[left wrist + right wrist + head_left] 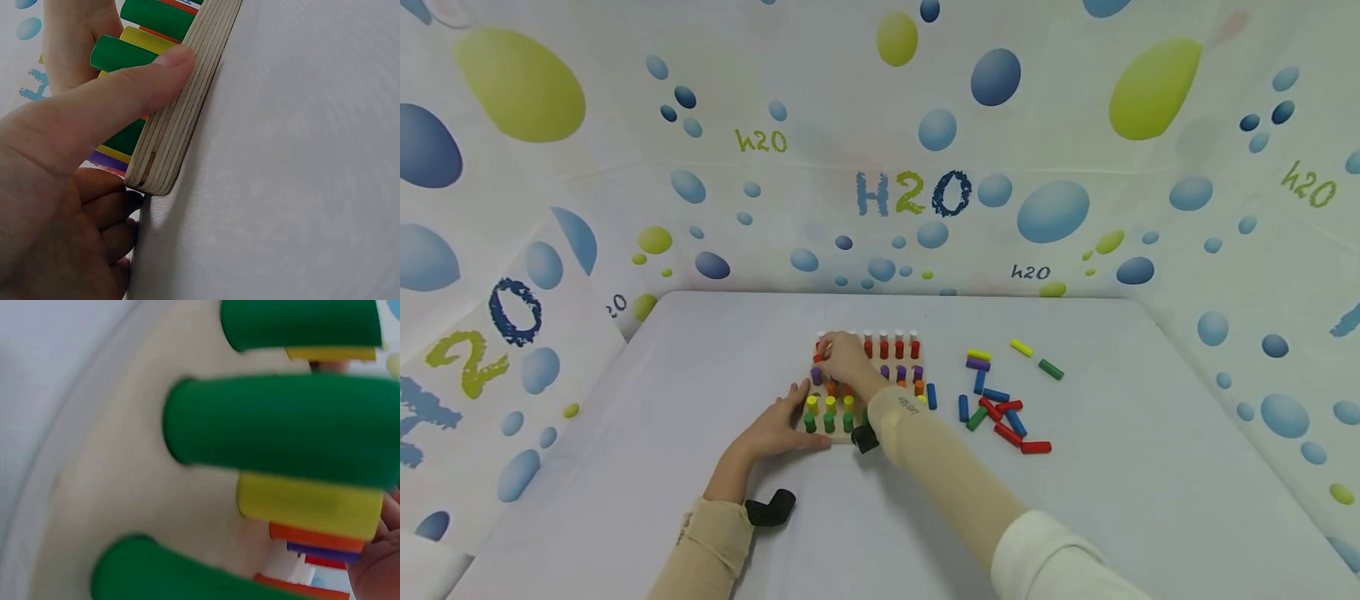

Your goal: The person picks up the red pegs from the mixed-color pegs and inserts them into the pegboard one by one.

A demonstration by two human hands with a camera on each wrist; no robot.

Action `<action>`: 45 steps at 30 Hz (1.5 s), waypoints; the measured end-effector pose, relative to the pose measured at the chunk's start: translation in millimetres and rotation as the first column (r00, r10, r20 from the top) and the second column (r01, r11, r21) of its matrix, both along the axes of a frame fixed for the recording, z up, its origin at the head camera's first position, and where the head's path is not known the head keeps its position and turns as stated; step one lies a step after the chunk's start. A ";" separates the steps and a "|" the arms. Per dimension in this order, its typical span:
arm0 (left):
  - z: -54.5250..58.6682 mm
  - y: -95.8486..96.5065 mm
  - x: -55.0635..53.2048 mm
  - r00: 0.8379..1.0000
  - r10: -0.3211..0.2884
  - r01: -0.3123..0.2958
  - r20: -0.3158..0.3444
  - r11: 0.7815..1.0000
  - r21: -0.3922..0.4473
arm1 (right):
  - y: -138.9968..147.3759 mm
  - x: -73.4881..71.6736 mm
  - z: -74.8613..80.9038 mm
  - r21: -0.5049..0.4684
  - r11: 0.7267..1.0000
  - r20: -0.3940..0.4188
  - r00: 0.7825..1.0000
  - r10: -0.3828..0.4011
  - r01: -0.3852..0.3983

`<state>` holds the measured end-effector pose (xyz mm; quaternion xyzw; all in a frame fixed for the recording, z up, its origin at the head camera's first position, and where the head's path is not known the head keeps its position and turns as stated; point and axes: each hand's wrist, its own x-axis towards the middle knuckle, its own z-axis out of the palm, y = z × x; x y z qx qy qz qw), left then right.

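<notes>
A person is working at a wooden pegboard [865,392] lying mid-worktop [625,467]. The left hand [778,429] is bracing the board's near-left edge, thumb [119,94] pressing flat along it. The right hand [842,358], reaching across the board, appears to be pinching a red peg [817,357] at its far-left corner, standing upright. Loose pegs [1000,408] are lying right of the board.

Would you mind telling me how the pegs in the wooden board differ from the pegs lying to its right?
The pegs in the wooden board stand upright in rows; the loose pegs lie flat, scattered on the table. Board pegs are grouped by colour; the loose ones are mixed. The right hand reaches over the board pegs and the left hand steadies the board; no hand touches the loose ones. Both sets are coloured cylinders.
</notes>
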<state>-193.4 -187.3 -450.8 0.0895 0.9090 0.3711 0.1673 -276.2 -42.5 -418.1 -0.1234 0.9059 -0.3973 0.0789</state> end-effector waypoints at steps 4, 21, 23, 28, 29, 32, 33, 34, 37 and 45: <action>0.8 1.0 0.5 1.000 -0.004 0.004 0.003 1.000 0.006 | -1.3 1.5 0.2 0.011 1.000 -0.004 1.000 0.004 -0.004; -1.0 0.5 1.5 1.000 0.004 -0.004 -0.003 1.000 -0.005 | 27.3 0.9 8.2 0.139 0.981 -0.043 0.989 0.142 -0.135; -1.2 1.0 1.3 1.000 0.002 -0.002 -0.006 1.000 -0.007 | 31.2 1.4 8.8 0.132 0.979 -0.039 0.986 0.161 -0.155; -2.0 1.8 0.5 1.000 0.003 -0.003 -0.006 1.000 -0.004 | 42.0 1.7 9.4 0.111 0.976 -0.053 0.980 0.193 -0.186; -2.4 1.9 0.1 1.000 0.005 -0.005 -0.006 1.000 -0.003 | 44.3 2.1 10.5 0.109 0.976 -0.057 0.979 0.195 -0.188; -2.6 2.1 0.0 1.000 0.010 -0.010 -0.004 1.000 -0.003 | 51.2 4.6 15.3 0.088 0.977 -0.051 0.978 0.201 -0.196; -2.6 2.2 0.1 1.000 0.014 -0.014 -0.003 1.000 -0.003 | 53.4 5.8 17.0 0.081 0.977 -0.045 0.979 0.200 -0.196; -2.4 2.1 0.2 1.000 0.018 -0.018 -0.004 1.000 -0.002 | 55.5 6.7 17.9 0.070 0.977 -0.044 0.978 0.203 -0.200; -1.4 1.7 0.6 1.000 0.026 -0.026 -0.005 1.000 -0.003 | 61.7 10.0 19.5 0.051 0.977 -0.054 0.976 0.212 -0.209; -1.3 1.4 1.1 1.000 0.021 -0.022 -0.012 1.000 -0.009 | 79.5 22.7 21.9 -0.013 0.965 -0.110 0.960 0.257 -0.260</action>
